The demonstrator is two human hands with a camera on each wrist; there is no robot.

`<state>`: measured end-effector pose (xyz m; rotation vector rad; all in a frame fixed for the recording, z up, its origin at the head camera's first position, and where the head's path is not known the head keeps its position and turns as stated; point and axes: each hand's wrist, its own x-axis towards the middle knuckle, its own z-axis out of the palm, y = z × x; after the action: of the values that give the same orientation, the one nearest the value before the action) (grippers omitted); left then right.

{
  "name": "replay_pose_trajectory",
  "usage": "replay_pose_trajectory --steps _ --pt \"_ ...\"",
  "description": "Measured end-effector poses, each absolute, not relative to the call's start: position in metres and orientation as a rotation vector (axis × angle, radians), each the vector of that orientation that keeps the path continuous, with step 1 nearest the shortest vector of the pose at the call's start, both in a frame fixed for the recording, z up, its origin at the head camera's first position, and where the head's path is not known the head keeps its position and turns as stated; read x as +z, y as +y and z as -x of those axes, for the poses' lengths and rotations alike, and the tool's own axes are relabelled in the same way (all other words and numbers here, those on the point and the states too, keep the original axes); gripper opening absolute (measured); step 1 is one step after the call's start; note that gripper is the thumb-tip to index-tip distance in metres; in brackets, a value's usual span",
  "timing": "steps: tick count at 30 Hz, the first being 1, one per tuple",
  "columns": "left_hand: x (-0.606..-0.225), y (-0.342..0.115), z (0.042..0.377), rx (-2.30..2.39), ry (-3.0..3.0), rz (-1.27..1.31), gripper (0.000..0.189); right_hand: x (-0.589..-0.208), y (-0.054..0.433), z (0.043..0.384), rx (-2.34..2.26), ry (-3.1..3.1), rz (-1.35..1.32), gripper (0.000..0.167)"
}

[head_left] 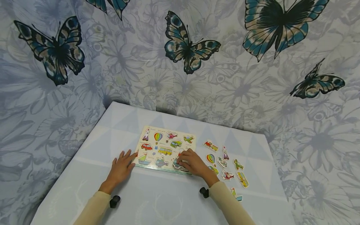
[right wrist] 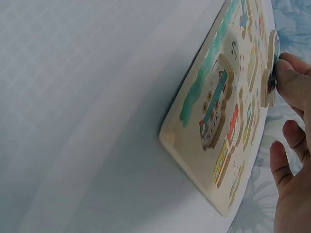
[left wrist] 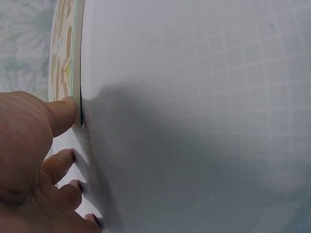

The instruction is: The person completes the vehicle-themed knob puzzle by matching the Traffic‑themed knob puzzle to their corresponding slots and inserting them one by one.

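Note:
A wooden puzzle board (head_left: 153, 153) printed with vehicles lies on the table. My right hand (head_left: 194, 163) pinches a wooden puzzle piece (right wrist: 270, 73) between thumb and finger over the board's lower right part. The piece shows mostly edge-on, so I cannot tell its picture. Below it in the right wrist view is a ship-shaped recess (right wrist: 214, 109) with a printed ship. At the board's left edge, my left hand (head_left: 121, 167) rests with fingers spread. One of its digits touches the board's corner in the left wrist view, where the other fingertips (left wrist: 65, 158) meet the table.
Loose pieces lie right of the board, among them a train (head_left: 211, 146), a rocket (head_left: 225, 153), a balloon (head_left: 210, 158), a red helicopter (head_left: 227, 175), a yellow bus (head_left: 242, 179) and a sailboat (head_left: 237, 195). Butterfly-patterned wall covering (head_left: 135, 78) rises behind the table (head_left: 92, 150).

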<state>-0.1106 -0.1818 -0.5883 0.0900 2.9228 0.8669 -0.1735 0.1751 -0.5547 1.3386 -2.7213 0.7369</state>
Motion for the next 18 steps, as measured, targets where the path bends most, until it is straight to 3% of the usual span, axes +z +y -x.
replay_pose_trajectory --steps 18 --pt "-0.592 -0.181 0.112 0.851 2.933 -0.097 0.052 -0.560 0.131 0.191 0.627 -2.722 -1.468 0.006"
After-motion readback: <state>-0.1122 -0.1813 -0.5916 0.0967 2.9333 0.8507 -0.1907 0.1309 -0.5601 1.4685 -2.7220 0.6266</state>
